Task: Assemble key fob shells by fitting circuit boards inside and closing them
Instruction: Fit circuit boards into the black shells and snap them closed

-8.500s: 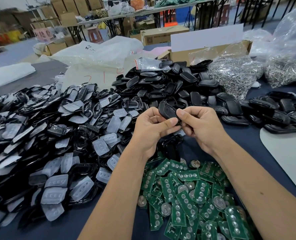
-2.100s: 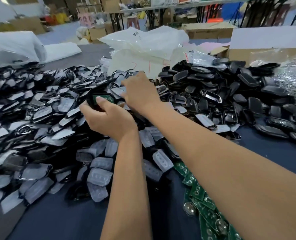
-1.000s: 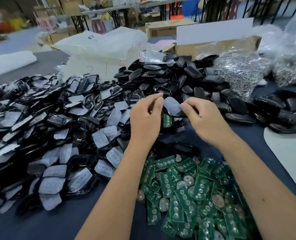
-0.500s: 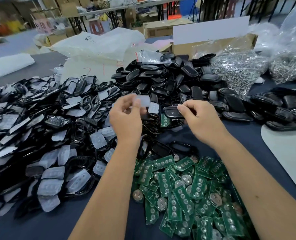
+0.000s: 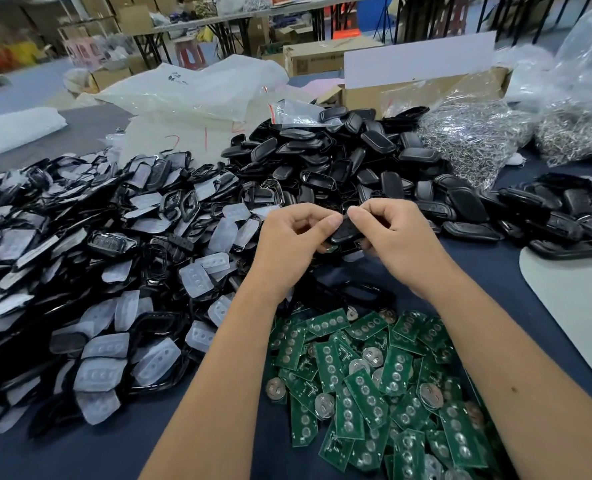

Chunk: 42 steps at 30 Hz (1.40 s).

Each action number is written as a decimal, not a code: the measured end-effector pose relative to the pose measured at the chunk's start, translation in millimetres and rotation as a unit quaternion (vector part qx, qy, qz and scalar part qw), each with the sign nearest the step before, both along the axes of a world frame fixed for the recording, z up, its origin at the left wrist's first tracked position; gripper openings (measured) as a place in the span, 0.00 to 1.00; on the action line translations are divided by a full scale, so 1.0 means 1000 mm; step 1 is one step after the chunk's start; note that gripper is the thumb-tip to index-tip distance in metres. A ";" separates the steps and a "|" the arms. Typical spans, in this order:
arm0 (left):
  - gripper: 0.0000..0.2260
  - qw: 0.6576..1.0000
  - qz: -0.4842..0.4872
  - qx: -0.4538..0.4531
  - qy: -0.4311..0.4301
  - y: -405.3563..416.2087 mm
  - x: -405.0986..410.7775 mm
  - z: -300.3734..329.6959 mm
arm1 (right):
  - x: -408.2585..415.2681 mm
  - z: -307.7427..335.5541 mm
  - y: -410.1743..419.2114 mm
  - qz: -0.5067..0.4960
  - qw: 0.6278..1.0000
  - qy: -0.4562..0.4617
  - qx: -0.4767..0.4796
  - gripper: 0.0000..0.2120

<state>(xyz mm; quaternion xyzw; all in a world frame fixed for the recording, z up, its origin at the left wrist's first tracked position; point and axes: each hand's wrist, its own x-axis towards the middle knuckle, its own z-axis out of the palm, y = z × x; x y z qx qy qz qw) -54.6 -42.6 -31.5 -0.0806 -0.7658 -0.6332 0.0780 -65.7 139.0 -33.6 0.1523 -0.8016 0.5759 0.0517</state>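
Workshop table (image 5: 80, 455): both hands grip key fob shell (image 5: 346, 233); no legible writing.

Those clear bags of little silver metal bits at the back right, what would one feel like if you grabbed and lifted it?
The bag of metal bits would probably be heavy for its size, being packed with metal. Likely floppy too: the thin clear film slumps over the loose pieces, so it should sag and shift. The crinkled plastic looks tearable and perhaps slippery.
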 end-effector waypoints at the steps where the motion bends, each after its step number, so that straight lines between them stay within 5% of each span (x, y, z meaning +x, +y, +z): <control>1: 0.02 1.000 -0.009 0.008 -0.006 -0.001 0.000 0.000 | 0.000 -0.001 -0.001 -0.012 1.000 -0.008 -0.028 0.16; 6: 0.03 0.997 -0.032 0.063 -0.041 0.006 0.002 0.003 | -0.001 -0.001 -0.008 -0.029 0.986 -0.037 -0.159 0.21; 13: 0.04 0.990 -0.021 0.117 -0.073 0.009 0.003 0.001 | -0.001 -0.001 -0.016 -0.050 0.933 -0.133 -0.329 0.07; 18: 0.03 0.992 -0.008 0.106 -0.072 0.011 0.004 0.003 | 0.001 0.001 -0.016 -0.065 0.901 -0.162 -0.397 0.08; 22: 0.02 0.994 0.001 0.091 -0.064 0.012 0.005 0.004 | -0.001 0.000 -0.012 -0.071 0.927 -0.129 -0.345 0.07; 32: 0.03 0.995 0.001 0.081 -0.053 0.012 0.003 0.004 | 0.001 0.003 -0.009 -0.022 0.921 -0.134 -0.366 0.17; 34: 0.04 0.997 0.010 0.066 -0.038 0.012 0.002 0.003 | 0.002 0.003 -0.009 -0.023 0.932 -0.096 -0.348 0.13; 38: 0.12 0.993 0.062 0.076 -0.062 0.015 0.003 0.004 | 0.004 0.003 -0.011 -0.097 0.984 0.108 -0.108 0.11; 42: 0.14 0.973 0.007 0.178 -0.145 0.008 0.002 0.009 | 0.008 0.002 -0.012 -0.092 0.960 0.263 0.037 0.09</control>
